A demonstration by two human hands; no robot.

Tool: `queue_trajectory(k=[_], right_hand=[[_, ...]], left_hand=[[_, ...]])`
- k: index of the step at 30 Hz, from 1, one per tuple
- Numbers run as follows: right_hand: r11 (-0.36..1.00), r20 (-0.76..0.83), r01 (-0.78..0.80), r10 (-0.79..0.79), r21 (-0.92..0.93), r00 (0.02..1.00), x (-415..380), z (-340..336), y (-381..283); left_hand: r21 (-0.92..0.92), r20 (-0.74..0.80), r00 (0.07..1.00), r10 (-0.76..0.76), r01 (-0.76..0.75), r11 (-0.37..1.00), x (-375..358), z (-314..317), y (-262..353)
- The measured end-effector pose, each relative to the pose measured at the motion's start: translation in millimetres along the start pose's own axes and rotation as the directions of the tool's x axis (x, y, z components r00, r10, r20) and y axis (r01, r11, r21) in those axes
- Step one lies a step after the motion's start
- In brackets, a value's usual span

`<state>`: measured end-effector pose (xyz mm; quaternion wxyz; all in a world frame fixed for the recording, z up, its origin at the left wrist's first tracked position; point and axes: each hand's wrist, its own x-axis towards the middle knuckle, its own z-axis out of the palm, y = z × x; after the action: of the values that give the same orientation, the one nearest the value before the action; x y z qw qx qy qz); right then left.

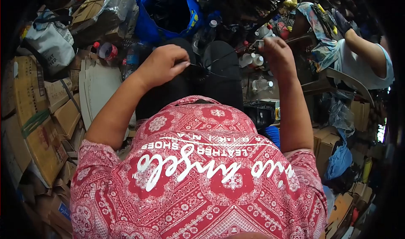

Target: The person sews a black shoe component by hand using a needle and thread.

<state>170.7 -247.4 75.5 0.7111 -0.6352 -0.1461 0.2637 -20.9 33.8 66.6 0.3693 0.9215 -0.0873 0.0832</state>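
My left hand [163,65] is closed in a pinch above my dark-clad left knee, with a thin dark wire [215,73] coming out from between thumb and fingers. My right hand [276,53] is raised further right, its fingers also pinched, and a small light-coloured piece [259,43] shows at the fingertips. Between the hands the thin strand runs loosely over my lap [221,57]. Whether one single strand joins both hands is hard to make out against the dark cloth.
An open blue bag [147,26] stands beyond my knees. Plastic bottles [262,85] lie to the right, others to the left. Flattened cardboard [36,112] is stacked at the left. Another person [365,57] sits at the right on a chair [344,76].
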Motion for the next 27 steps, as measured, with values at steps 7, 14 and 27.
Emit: queue_trajectory(k=[7,14,27], right_hand=[[0.855,0.34,0.228,-0.065,-0.465,0.938,12,100,-12],[0.191,0.341,0.311,0.154,-0.931,0.927,20,110,34],[0.962,0.342,0.048,0.049,-0.269,0.938,6,85,18]], left_hand=[[0.111,0.112,0.992,-0.066,0.053,0.992,-8,17,-8],[0.28,0.184,0.981,-0.061,0.007,0.96,-8,19,-3],[-0.857,-0.221,0.964,-0.147,-0.12,0.501,-16,-31,26]])
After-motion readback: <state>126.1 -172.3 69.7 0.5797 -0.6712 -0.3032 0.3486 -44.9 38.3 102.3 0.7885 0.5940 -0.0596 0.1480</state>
